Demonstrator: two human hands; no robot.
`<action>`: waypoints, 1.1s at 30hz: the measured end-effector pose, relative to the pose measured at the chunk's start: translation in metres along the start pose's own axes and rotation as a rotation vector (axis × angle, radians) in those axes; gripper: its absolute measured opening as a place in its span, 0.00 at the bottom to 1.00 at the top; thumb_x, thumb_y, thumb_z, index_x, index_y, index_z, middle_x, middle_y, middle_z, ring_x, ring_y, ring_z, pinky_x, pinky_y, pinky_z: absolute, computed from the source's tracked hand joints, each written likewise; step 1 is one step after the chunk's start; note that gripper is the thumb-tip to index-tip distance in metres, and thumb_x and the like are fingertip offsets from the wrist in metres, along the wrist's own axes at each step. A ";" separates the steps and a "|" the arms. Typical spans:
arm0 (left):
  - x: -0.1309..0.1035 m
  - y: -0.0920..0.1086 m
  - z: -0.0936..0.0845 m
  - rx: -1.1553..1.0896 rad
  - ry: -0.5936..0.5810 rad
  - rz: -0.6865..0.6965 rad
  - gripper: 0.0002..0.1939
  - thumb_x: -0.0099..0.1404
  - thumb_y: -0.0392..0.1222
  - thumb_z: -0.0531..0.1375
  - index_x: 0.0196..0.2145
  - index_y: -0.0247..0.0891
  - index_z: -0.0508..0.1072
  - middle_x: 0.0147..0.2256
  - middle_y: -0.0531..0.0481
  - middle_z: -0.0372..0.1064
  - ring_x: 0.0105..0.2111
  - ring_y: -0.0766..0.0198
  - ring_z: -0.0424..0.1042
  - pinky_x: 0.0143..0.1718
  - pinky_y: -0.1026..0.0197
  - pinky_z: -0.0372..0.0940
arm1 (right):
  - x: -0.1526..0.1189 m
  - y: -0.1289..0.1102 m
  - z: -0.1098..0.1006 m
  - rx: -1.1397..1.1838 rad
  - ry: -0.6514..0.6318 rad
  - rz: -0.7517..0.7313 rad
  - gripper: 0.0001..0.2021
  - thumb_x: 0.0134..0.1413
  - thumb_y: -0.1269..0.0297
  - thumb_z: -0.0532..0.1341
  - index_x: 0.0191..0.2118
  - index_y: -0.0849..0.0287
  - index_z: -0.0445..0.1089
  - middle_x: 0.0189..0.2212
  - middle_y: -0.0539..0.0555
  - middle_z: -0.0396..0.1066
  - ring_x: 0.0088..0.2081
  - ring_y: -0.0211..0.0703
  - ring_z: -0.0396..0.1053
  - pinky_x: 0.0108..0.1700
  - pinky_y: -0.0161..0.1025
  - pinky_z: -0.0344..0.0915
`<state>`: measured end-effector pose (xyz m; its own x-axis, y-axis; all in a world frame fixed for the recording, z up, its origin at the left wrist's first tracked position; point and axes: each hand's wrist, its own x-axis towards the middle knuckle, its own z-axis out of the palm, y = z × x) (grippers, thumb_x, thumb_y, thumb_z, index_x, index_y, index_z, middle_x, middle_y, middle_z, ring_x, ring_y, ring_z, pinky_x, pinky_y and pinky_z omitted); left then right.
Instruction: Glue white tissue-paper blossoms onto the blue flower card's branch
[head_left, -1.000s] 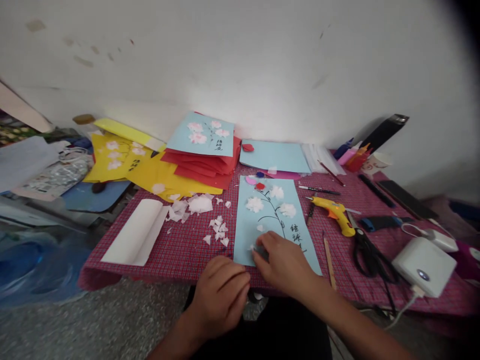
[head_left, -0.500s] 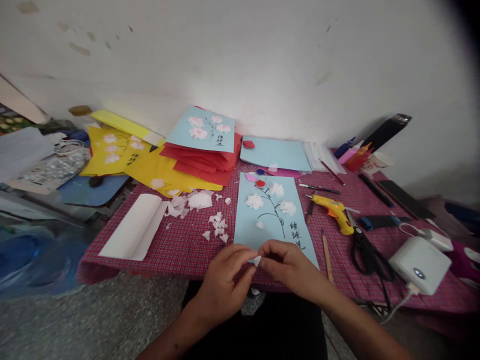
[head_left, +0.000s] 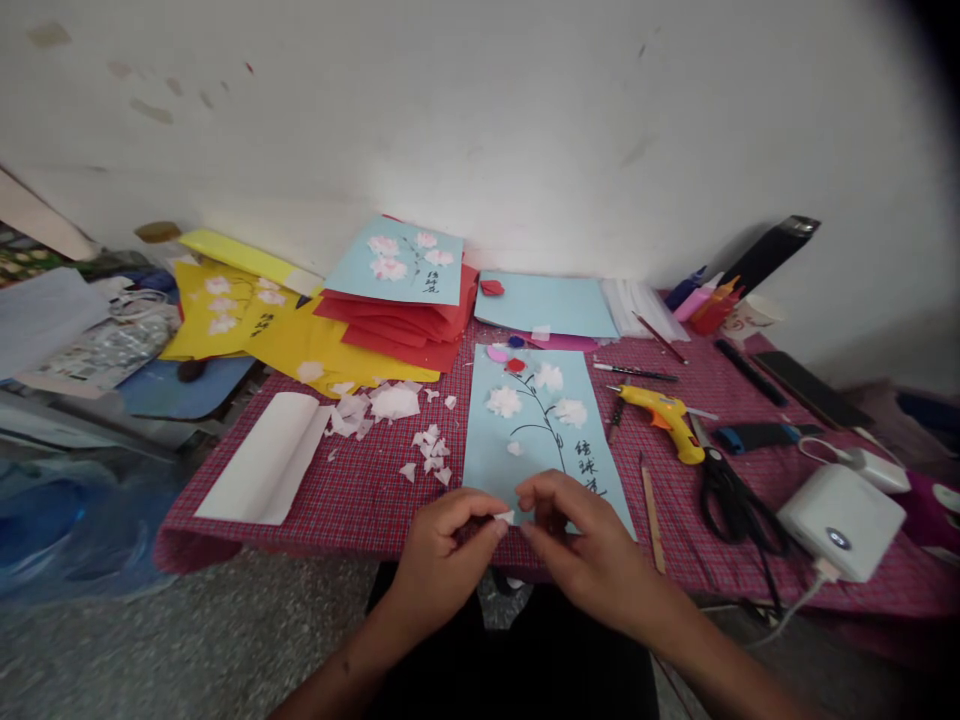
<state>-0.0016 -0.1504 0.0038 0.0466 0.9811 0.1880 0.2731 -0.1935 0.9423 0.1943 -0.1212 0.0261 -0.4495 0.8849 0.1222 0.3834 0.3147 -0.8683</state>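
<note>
Between thumb and forefinger, my left hand (head_left: 450,545) pinches a small white paper piece (head_left: 507,517) over the near edge of a light blue sheet (head_left: 487,470). My right hand (head_left: 589,540) is just to the right, its thumb and curved fingers apart with nothing visible between them. On the sheet, white paper blossoms (head_left: 504,402) sit along a drawn black branch (head_left: 547,412), with dark brush characters (head_left: 586,458) at the right. A lone white scrap (head_left: 514,449) lies below the branch. Left of the sheet is a small heap of torn white paper bits (head_left: 430,450).
Folded white paper (head_left: 259,460) and larger scraps (head_left: 395,400) lie left. Red sheets (head_left: 405,335) bear a finished blue card (head_left: 382,280). At right are a yellow glue gun (head_left: 667,418), black scissors (head_left: 731,500), a pencil (head_left: 651,515) and a white power adapter (head_left: 844,522).
My right hand has moved off the paper piece and its fingers have parted. The piece stays in my left fingers. The view has shifted slightly.
</note>
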 end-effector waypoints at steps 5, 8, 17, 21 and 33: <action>0.001 0.002 -0.001 -0.019 -0.040 -0.019 0.08 0.66 0.35 0.61 0.39 0.40 0.81 0.37 0.50 0.81 0.37 0.63 0.79 0.41 0.62 0.72 | 0.001 -0.005 0.001 -0.240 -0.042 -0.239 0.08 0.66 0.73 0.56 0.47 0.56 0.67 0.39 0.55 0.71 0.40 0.44 0.69 0.41 0.41 0.67; 0.001 -0.001 0.000 0.006 -0.045 0.003 0.08 0.65 0.35 0.62 0.39 0.40 0.81 0.37 0.50 0.81 0.37 0.63 0.79 0.42 0.61 0.73 | 0.002 -0.004 0.001 -0.281 -0.035 -0.250 0.06 0.67 0.73 0.56 0.43 0.57 0.67 0.36 0.55 0.72 0.38 0.44 0.70 0.40 0.40 0.67; 0.001 -0.003 0.001 0.005 -0.046 0.058 0.08 0.66 0.32 0.61 0.39 0.40 0.80 0.36 0.52 0.81 0.36 0.65 0.79 0.41 0.64 0.72 | 0.006 -0.003 -0.001 -0.252 -0.069 -0.219 0.06 0.66 0.74 0.55 0.39 0.56 0.66 0.34 0.53 0.71 0.36 0.41 0.69 0.38 0.38 0.65; 0.000 -0.005 0.001 0.017 -0.042 0.077 0.11 0.66 0.30 0.61 0.42 0.41 0.79 0.38 0.52 0.81 0.38 0.65 0.79 0.42 0.64 0.73 | 0.009 -0.003 -0.008 -0.199 -0.116 -0.143 0.06 0.65 0.72 0.57 0.37 0.56 0.67 0.32 0.51 0.70 0.34 0.39 0.68 0.36 0.36 0.63; -0.007 -0.028 0.022 0.479 -0.030 0.651 0.11 0.66 0.35 0.61 0.47 0.37 0.76 0.46 0.44 0.80 0.48 0.55 0.79 0.54 0.54 0.74 | 0.121 0.029 -0.077 -0.329 -0.352 0.038 0.07 0.60 0.68 0.59 0.34 0.55 0.75 0.30 0.49 0.74 0.32 0.39 0.69 0.36 0.36 0.63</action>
<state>0.0121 -0.1516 -0.0299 0.3617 0.6739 0.6443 0.5640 -0.7084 0.4243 0.2133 0.0216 0.0524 -0.6543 0.7457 -0.1260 0.6143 0.4269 -0.6636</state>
